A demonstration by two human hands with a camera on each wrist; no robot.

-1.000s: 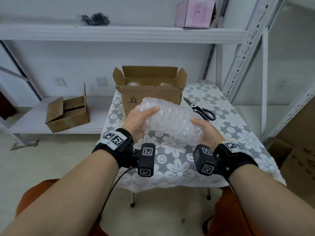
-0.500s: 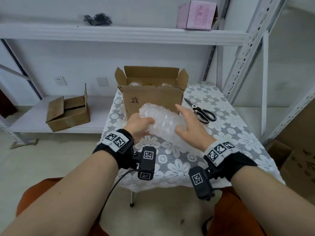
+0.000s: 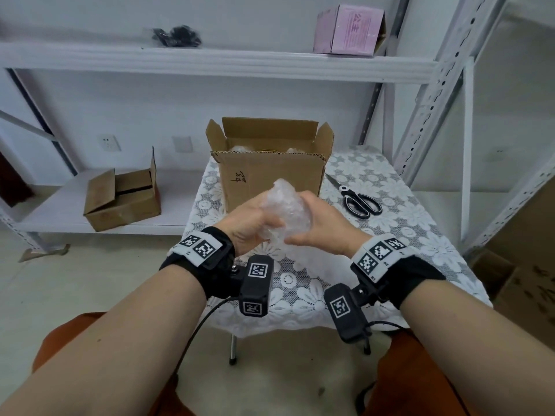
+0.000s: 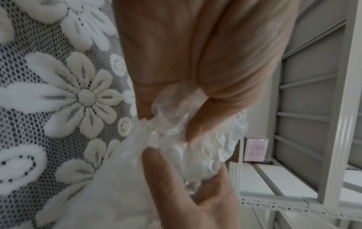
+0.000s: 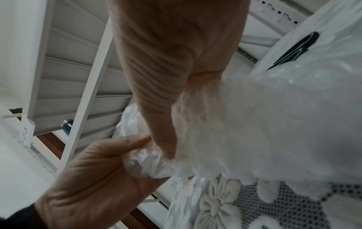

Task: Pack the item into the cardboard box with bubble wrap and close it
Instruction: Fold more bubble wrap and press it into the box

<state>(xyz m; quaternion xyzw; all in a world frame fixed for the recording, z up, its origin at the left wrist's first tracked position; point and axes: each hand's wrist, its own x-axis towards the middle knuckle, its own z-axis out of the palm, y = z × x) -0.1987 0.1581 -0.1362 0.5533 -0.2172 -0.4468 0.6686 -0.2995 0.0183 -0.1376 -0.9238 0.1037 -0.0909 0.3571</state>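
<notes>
The bubble wrap (image 3: 285, 213) is held above the counter (image 3: 390, 223), fingers of the left hand (image 3: 246, 225) and right hand (image 3: 322, 231) curled around it, in front of the open cardboard box (image 3: 270, 172). Whether an item is inside cannot be told. The bundle is probably best kept compressed until lowered in.

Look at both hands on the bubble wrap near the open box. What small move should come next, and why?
Probably lift the bubble wrap up and forward over the cardboard box rim. The left hand and right hand both grip it, bunched compact above the table, and the box flaps stand open just behind, with packing already showing inside.
</notes>
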